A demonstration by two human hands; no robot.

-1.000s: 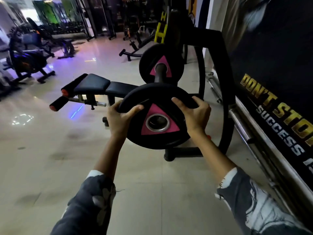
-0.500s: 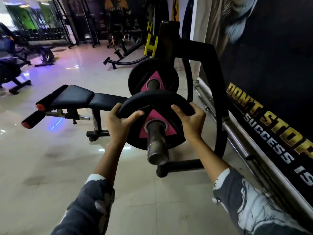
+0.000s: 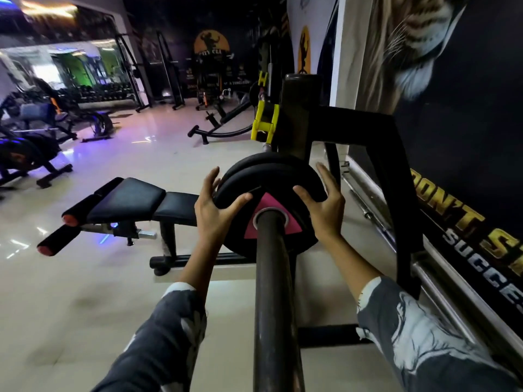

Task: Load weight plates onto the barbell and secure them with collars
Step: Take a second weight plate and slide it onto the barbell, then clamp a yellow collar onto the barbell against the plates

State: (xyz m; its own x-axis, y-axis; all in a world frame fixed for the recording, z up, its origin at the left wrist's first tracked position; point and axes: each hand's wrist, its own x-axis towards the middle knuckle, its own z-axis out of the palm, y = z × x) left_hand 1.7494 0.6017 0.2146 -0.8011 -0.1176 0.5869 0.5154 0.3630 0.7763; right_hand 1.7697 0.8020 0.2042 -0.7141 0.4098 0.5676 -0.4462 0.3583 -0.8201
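Observation:
A black weight plate (image 3: 271,182) with a pink triangle round its hole sits far along the dark barbell sleeve (image 3: 273,278), pressed against a second black plate (image 3: 263,159) behind it. My left hand (image 3: 216,210) holds the near plate's left rim, thumb across its face. My right hand (image 3: 325,203) holds the right rim, fingers spread along the edge. The sleeve runs from the plate toward me and out of the bottom of the frame. No collar is in view.
A black rack upright with a yellow hook (image 3: 264,120) carries the bar. A black padded bench (image 3: 133,202) with red-tipped rollers stands to the left. A dark wall banner (image 3: 464,193) and a steel rail (image 3: 441,292) run close on the right. Other machines stand at far left.
The plate went from held in front of the sleeve end to threaded on and slid inward until it met the inner plate. Both hands travelled forward with it.

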